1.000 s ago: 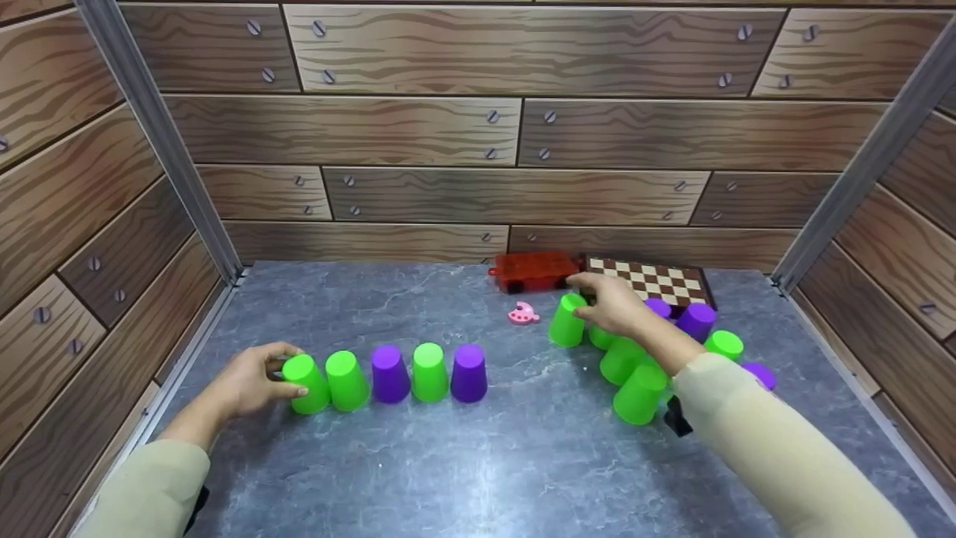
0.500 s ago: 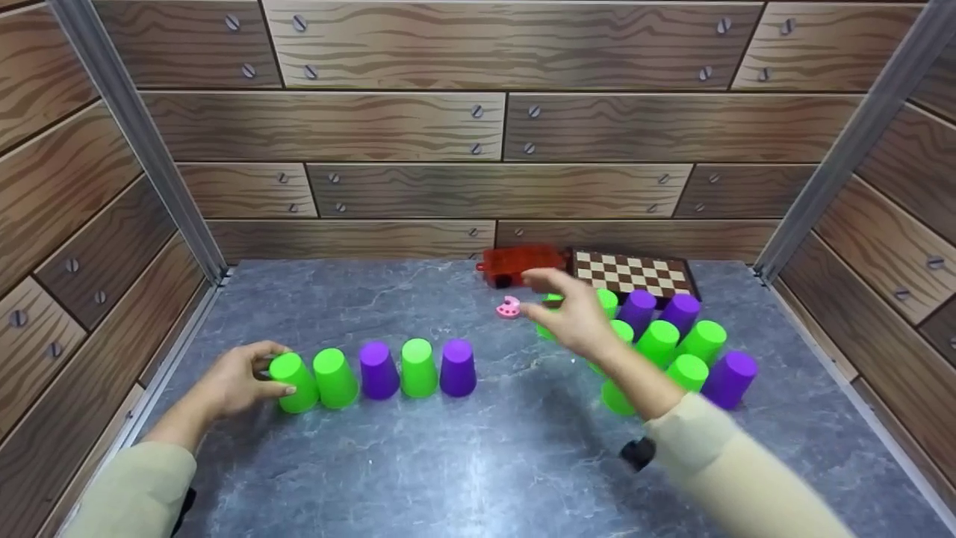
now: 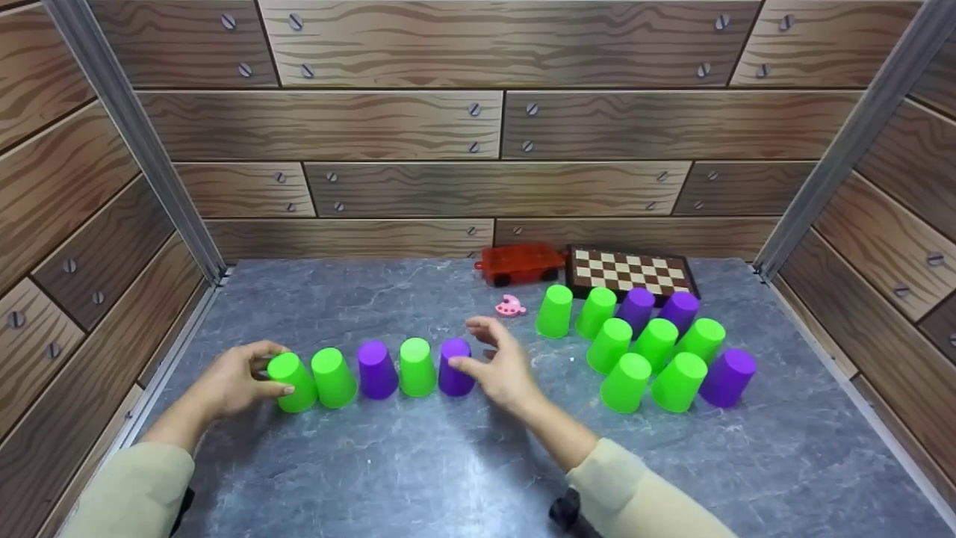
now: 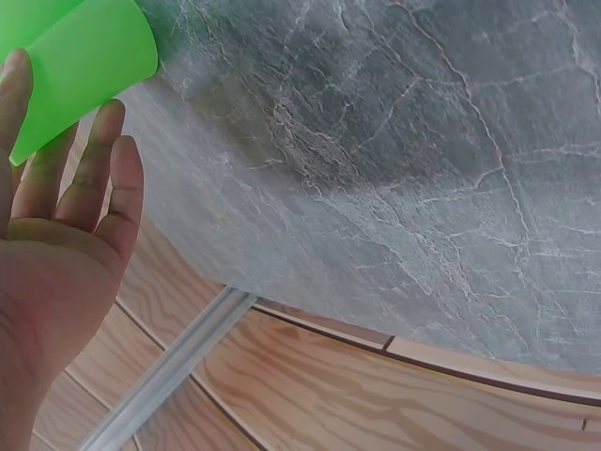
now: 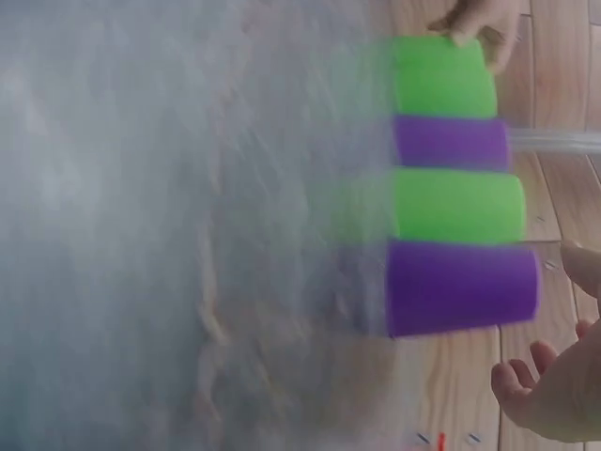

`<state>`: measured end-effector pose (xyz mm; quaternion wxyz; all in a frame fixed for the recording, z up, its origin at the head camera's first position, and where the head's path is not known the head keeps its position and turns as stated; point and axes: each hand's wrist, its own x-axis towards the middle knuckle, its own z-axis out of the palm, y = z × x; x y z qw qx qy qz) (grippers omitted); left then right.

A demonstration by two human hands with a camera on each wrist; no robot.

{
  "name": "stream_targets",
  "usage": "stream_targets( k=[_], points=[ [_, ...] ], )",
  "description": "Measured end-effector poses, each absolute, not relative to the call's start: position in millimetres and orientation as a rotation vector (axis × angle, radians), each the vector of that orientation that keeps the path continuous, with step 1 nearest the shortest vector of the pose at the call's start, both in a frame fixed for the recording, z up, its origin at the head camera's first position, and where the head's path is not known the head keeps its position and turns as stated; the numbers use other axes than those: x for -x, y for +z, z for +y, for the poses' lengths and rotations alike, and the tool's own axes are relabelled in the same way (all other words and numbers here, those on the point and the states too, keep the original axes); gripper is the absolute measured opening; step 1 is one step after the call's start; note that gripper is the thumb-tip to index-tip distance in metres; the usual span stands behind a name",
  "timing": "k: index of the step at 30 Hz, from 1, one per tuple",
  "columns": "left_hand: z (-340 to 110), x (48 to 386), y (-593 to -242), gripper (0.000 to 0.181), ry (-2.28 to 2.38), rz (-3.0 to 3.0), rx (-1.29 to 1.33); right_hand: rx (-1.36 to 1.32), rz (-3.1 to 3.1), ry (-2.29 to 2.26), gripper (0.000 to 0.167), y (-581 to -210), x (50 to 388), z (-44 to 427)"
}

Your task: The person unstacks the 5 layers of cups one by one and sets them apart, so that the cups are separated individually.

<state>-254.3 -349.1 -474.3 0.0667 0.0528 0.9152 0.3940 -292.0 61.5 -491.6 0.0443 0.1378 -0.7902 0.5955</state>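
A row of upside-down plastic cups stands on the grey marbled table. At its left end my left hand (image 3: pixel 228 382) holds a green cup (image 3: pixel 293 382) between thumb and fingers; the left wrist view shows the fingers behind this cup (image 4: pixel 99 66). To its right come a second green cup (image 3: pixel 334 379), a purple cup (image 3: pixel 377 370), a green cup (image 3: pixel 417 368) and an end purple cup (image 3: pixel 454 382). My right hand (image 3: pixel 506 373) is beside that end cup, thumb and fingers spread. In the right wrist view a gap separates the hand (image 5: pixel 559 390) from the purple cup (image 5: pixel 460 287).
On the right stands a cluster of several green cups (image 3: pixel 626 385) and purple cups (image 3: pixel 728 379), also upside down. Behind are a chessboard (image 3: pixel 631 273), a red toy wagon (image 3: pixel 520 264) and a small pink toy (image 3: pixel 510 306). Wood-patterned walls (image 3: pixel 336 123) enclose the table.
My right hand has left the green cup near the chessboard and come left and nearer, to the row's right end. The left hand stays at its cup. The view has shifted slightly.
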Motion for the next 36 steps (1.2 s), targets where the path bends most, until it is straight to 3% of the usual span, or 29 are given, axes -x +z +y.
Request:
stream_targets(
  k=[12, 21, 36],
  points=[
    [-350, 255, -476, 0.054, 1.187, 2.768, -0.168, -0.318, -2.392, 1.785, 0.061, -518, 288, 40],
    [-351, 256, -475, 0.056, 1.174, 2.769, -0.156, -0.290, -2.372, 1.753, 0.053, -524, 288, 39],
    [-350, 255, -473, 0.055, 1.164, 2.778, -0.162, 0.121, -2.045, 1.825, 0.055, -516, 306, 110]
  ],
)
